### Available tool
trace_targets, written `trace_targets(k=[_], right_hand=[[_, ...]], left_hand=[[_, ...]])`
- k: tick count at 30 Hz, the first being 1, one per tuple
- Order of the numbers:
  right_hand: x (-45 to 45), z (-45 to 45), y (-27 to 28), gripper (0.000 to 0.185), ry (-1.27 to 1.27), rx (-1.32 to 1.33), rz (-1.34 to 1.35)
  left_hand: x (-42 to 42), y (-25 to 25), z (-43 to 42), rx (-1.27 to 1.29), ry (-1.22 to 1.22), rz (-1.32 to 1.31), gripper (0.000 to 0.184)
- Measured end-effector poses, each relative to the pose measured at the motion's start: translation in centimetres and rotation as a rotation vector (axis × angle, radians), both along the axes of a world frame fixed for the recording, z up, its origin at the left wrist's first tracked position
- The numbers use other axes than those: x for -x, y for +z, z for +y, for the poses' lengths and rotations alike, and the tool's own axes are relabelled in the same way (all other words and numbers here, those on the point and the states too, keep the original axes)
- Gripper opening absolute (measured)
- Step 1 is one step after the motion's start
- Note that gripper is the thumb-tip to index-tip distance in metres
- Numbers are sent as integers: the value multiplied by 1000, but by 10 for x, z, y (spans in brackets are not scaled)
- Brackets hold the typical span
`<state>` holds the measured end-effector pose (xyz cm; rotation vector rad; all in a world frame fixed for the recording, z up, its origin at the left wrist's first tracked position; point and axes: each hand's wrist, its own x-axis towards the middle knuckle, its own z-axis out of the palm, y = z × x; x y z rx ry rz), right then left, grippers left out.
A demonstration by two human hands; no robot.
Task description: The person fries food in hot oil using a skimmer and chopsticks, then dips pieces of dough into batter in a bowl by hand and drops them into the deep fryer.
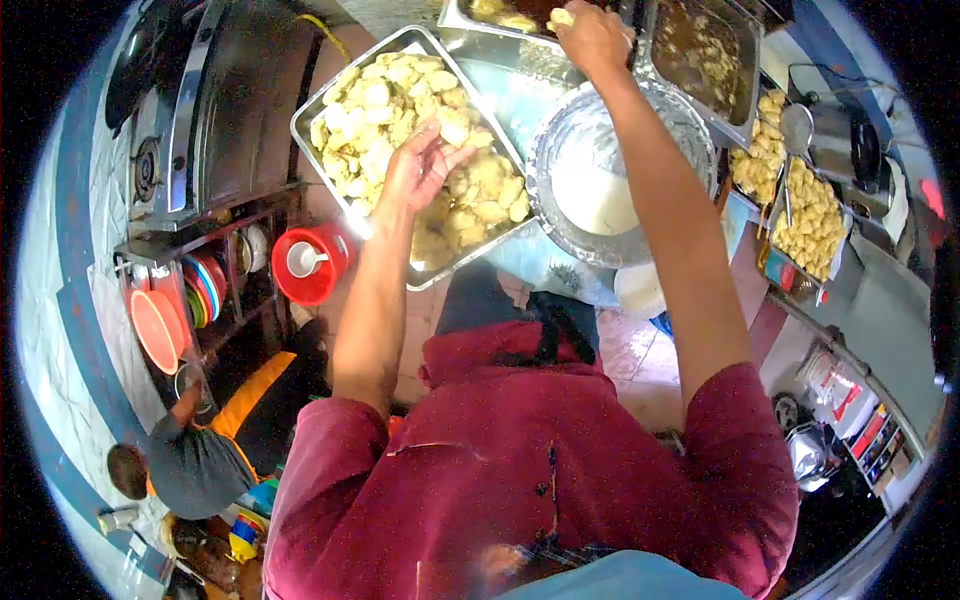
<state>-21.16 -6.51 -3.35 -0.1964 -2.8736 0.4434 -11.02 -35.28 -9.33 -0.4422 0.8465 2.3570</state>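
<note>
A metal tray [477, 92] full of pale yellow pieces lies in front of me on the left. My left hand [420, 172] is over these pieces, palm partly up, its fingers apart and touching or just above them. Up at the top, my right hand [595, 42] reaches over a second metal tray, a pale piece [561, 18] pinched at its fingertips. Beneath my right forearm stands a large round bowl [545, 190] with white batter [597, 198] inside and smeared on its wall.
A pan of dark liquid [700, 50] with bits in it is at the upper right. Trays of yellow pieces [805, 220] stand farther right. A red bucket [310, 265] holds a white cup at left. Another person [205, 470] is low on the left, beside a shelf with plates.
</note>
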Motion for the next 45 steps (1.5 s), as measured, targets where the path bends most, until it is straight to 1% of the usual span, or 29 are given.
trace_targets(k=[1, 2, 3, 4, 5, 7, 9, 10, 11, 13, 15, 16, 19, 21, 22, 25, 26, 28, 29, 31, 33, 34, 37, 41, 42, 45], right_hand=[[3, 0, 9, 21, 10, -30, -129], [7, 7, -5, 23, 39, -5, -171], [8, 16, -18, 26, 66, 18, -213], [-6, 15, -9, 30, 66, 91, -131], [-21, 17, 0, 35, 100, 70, -114], [-66, 35, -16, 26, 128, -11, 10], [-133, 38, -4, 25, -3, -47, -303], [-160, 51, -20, 24, -6, -133, -491], [-189, 67, -43, 24, -7, -217, -674], [-238, 95, -89, 20, 11, -416, -754], [-264, 119, -135, 17, -42, -412, -658], [-268, 123, -141, 16, -67, -407, -610], [-278, 135, -155, 15, -29, -440, -634], [-287, 142, -163, 14, 40, -524, -454], [-289, 145, -167, 14, 76, -566, -360], [-282, 113, -118, 19, -63, -173, -762], [-288, 104, -103, 19, -38, -176, -757], [-301, 86, -82, 20, 8, -185, -742], [-306, 85, -83, 19, -81, -163, -714], [-319, 84, -92, 18, -253, -120, -659], [-333, 57, -101, 16, -232, -132, -692], [-336, 43, -98, 16, -195, -84, -729], [-344, 42, -97, 15, -295, -46, -604], [-346, 55, -75, 20, -509, 225, -255], [-349, 53, -68, 24, -484, 327, -127], [-342, 24, -32, 20, -395, 390, -39]], left_hand=[[-4, -1, 3, -5, 1, 2, 28], [-6, 2, 6, -70, -11, 14, 27], [-9, 4, 9, -50, -21, 51, 28], [-11, 4, 12, -23, -49, 71, 28], [-14, 6, 16, 2, -77, 88, 28], [-21, 10, 24, 22, -77, 38, 26], [-30, 15, 35, 9, -122, 26, 26], [-35, 29, 44, 38, -200, 37, 27], [-40, 23, 50, 115, -247, 24, 29], [-50, -10, 62, 167, -304, 86, 28], [-59, -1, 80, 145, -328, 53, 26], [-64, -2, 86, 156, -338, 37, 27], [-69, -8, 101, 158, -362, 46, 27], [-74, -9, 108, 197, -364, 57, 27], [-72, -15, 108, 212, -413, 100, 32], [-76, -7, 113, 228, -372, 41, 38], [-77, -24, 112, 132, -373, 59, 46], [-76, -22, 116, 59, -366, 32, 44], [-77, -21, 118, 21, -359, 15, 43], [-80, -29, 120, 32, -358, 17, 40], [-84, -33, 125, 68, -363, 9, 39], [-84, -36, 127, 81, -378, 13, 40], [-90, -43, 134, 138, -378, 24, 42], [-92, -44, 141, 115, -399, -47, 44], [-94, -43, 144, 117, -398, -79, 43], [-101, -41, 156, 117, -388, -117, 43]])
